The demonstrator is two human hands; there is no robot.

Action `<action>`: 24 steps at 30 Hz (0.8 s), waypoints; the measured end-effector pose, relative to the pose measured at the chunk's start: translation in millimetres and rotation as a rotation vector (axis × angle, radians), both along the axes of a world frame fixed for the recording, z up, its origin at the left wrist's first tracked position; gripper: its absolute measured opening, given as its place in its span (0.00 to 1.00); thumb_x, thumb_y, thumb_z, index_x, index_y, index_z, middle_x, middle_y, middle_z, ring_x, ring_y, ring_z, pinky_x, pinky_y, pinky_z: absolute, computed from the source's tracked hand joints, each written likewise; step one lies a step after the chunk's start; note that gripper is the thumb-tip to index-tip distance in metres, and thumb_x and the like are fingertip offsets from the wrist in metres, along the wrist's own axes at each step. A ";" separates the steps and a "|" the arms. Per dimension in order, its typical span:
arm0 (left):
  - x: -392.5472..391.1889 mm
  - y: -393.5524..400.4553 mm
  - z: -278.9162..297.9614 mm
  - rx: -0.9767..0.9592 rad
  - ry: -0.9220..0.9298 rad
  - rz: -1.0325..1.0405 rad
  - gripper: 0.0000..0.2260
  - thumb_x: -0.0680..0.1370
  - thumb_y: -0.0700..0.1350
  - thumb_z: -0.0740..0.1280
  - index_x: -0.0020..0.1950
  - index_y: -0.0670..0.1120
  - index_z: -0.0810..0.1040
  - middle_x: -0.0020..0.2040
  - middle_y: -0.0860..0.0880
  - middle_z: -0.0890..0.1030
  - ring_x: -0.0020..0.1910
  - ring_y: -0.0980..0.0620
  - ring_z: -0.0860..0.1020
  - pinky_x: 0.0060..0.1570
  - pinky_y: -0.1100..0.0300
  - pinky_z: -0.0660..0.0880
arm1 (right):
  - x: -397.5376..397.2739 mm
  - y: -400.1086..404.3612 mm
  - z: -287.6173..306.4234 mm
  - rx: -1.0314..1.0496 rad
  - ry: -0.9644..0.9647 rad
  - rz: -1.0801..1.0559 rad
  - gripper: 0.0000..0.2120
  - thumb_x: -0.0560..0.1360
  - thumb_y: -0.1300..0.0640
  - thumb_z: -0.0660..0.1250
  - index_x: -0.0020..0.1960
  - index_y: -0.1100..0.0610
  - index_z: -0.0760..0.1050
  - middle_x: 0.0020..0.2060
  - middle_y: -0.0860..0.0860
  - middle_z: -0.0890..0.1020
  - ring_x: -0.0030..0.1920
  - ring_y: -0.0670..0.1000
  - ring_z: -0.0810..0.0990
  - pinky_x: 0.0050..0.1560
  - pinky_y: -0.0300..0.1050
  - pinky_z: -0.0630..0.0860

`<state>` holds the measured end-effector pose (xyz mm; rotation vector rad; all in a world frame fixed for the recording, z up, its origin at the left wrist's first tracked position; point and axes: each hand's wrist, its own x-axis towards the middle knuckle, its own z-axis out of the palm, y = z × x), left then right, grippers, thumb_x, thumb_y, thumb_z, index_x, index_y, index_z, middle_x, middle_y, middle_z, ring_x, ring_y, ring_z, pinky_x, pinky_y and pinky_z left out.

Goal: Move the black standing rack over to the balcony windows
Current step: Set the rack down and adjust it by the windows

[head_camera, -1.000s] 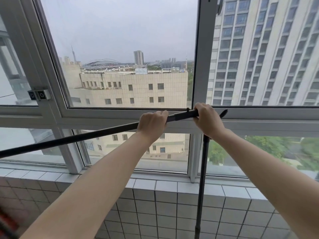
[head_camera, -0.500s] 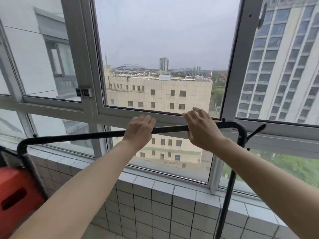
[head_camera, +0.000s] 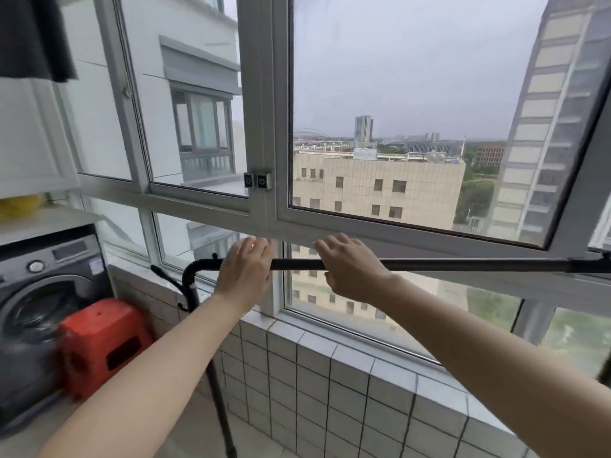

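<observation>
Hands loosened since half-second ago: left hand point(head_camera: 244, 272) and right hand point(head_camera: 347, 269) rest open-fingered on black metal rack's top bar point(head_camera: 463, 264); red plastic stool point(head_camera: 99, 342) now left of left hand.

Black rack point(head_camera: 429, 265) — grey-framed windows point(head_camera: 264, 127), white grid-tiled wall point(head_camera: 330, 385), red stool point(head_camera: 102, 342), dark grey washer point(head_camera: 39, 292).

Both arms outstretched, left hand point(head_camera: 244, 271) and right hand point(head_camera: 350, 269) palm-down, fingers loosening
</observation>
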<state>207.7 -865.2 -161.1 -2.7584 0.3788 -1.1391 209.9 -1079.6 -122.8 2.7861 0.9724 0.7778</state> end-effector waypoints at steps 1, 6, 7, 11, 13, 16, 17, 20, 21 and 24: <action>0.1 17.0 -2.8 -0.015 -0.010 0.016 0.16 0.67 0.37 0.71 0.54 0.40 0.76 0.53 0.42 0.79 0.53 0.42 0.74 0.58 0.48 0.71 | 2.2 18.5 -1.4 -0.001 -0.002 0.013 0.18 0.73 0.59 0.64 0.63 0.58 0.68 0.58 0.55 0.77 0.58 0.58 0.74 0.58 0.54 0.75; 0.6 85.7 -16.5 -0.179 0.013 0.056 0.22 0.66 0.38 0.72 0.59 0.41 0.72 0.56 0.42 0.75 0.54 0.41 0.71 0.57 0.47 0.72 | 8.0 94.0 -8.9 -0.001 0.040 0.036 0.16 0.76 0.57 0.62 0.63 0.59 0.68 0.57 0.56 0.77 0.58 0.58 0.76 0.56 0.56 0.76; 0.9 94.5 -19.2 -0.239 0.034 0.047 0.22 0.66 0.37 0.72 0.59 0.41 0.71 0.56 0.42 0.74 0.54 0.42 0.71 0.56 0.47 0.73 | 9.0 103.7 -10.6 0.006 0.051 0.041 0.15 0.77 0.56 0.62 0.62 0.59 0.68 0.56 0.56 0.77 0.57 0.58 0.76 0.55 0.57 0.77; 3.1 122.2 -33.0 -0.511 0.160 -0.027 0.21 0.71 0.35 0.68 0.62 0.42 0.69 0.58 0.42 0.71 0.55 0.45 0.69 0.56 0.51 0.73 | 14.3 133.9 -14.9 0.038 0.108 0.025 0.15 0.78 0.52 0.61 0.60 0.59 0.69 0.55 0.57 0.77 0.54 0.60 0.78 0.49 0.58 0.78; 5.1 127.8 -37.1 -0.560 0.185 -0.071 0.20 0.72 0.34 0.67 0.62 0.43 0.68 0.57 0.42 0.71 0.55 0.47 0.68 0.58 0.51 0.72 | 18.5 140.4 -15.4 0.037 0.132 0.005 0.15 0.79 0.49 0.61 0.59 0.59 0.68 0.52 0.57 0.77 0.49 0.61 0.80 0.43 0.54 0.77; 12.5 130.7 -42.5 -0.624 0.210 -0.110 0.18 0.74 0.35 0.66 0.62 0.43 0.67 0.57 0.42 0.72 0.57 0.46 0.68 0.56 0.50 0.70 | 25.2 147.6 -22.8 0.026 0.117 -0.040 0.16 0.80 0.46 0.57 0.58 0.57 0.68 0.49 0.56 0.78 0.44 0.61 0.80 0.37 0.51 0.71; 14.4 128.5 -41.9 -0.650 0.226 -0.112 0.18 0.74 0.35 0.65 0.62 0.44 0.67 0.57 0.42 0.72 0.57 0.45 0.68 0.55 0.50 0.71 | 26.4 146.8 -23.3 0.023 0.100 -0.044 0.16 0.80 0.45 0.57 0.59 0.57 0.68 0.49 0.56 0.78 0.44 0.61 0.80 0.36 0.51 0.71; 21.2 124.1 -41.9 -0.692 0.243 -0.112 0.13 0.74 0.35 0.64 0.57 0.44 0.68 0.54 0.42 0.72 0.54 0.44 0.70 0.50 0.51 0.71 | 25.6 144.8 -24.5 0.012 0.036 -0.032 0.16 0.81 0.45 0.54 0.60 0.55 0.67 0.47 0.57 0.77 0.41 0.59 0.78 0.35 0.50 0.69; 23.1 123.7 -42.0 -0.701 0.227 -0.108 0.11 0.74 0.34 0.63 0.54 0.43 0.68 0.52 0.43 0.71 0.52 0.45 0.69 0.48 0.53 0.70 | 23.8 144.5 -24.5 0.009 0.019 -0.024 0.16 0.81 0.45 0.54 0.60 0.55 0.67 0.45 0.56 0.77 0.38 0.58 0.76 0.34 0.49 0.69; 36.4 118.6 -43.1 -0.686 0.175 -0.108 0.08 0.74 0.33 0.62 0.50 0.42 0.68 0.47 0.44 0.69 0.48 0.46 0.67 0.44 0.55 0.66 | 23.9 141.4 -25.5 0.011 0.012 -0.050 0.14 0.82 0.46 0.53 0.60 0.55 0.66 0.43 0.56 0.76 0.34 0.54 0.70 0.33 0.49 0.68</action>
